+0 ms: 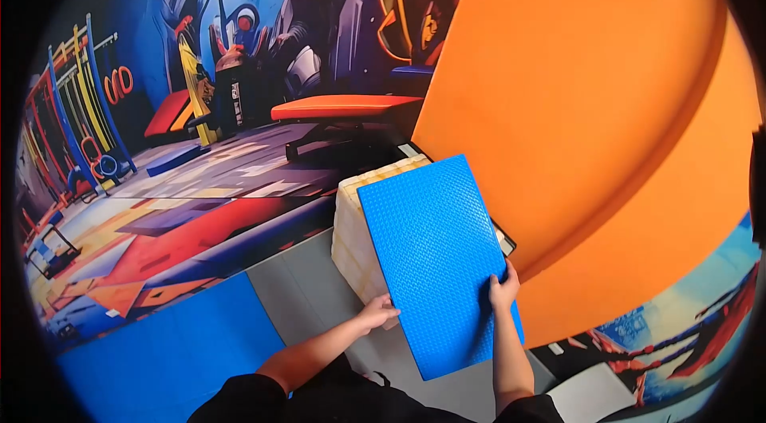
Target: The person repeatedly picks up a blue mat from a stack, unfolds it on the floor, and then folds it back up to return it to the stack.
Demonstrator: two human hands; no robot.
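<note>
A flat blue textured board (435,263) is held up in front of me, tilted, between my two hands. My left hand (378,312) grips its left edge, with the fingers partly behind it. On the right edge, my right hand (504,287) holds the board with the thumb on its front face. Behind the board stands a white block-shaped thing with yellowish lines (351,235), partly covered by it.
A large orange curved panel (574,120) rises at the right. The wall at the left (199,207) bears a printed gym scene. A blue mat (175,351) lies on the grey floor (295,287). A whitish flat piece (594,395) is at the lower right.
</note>
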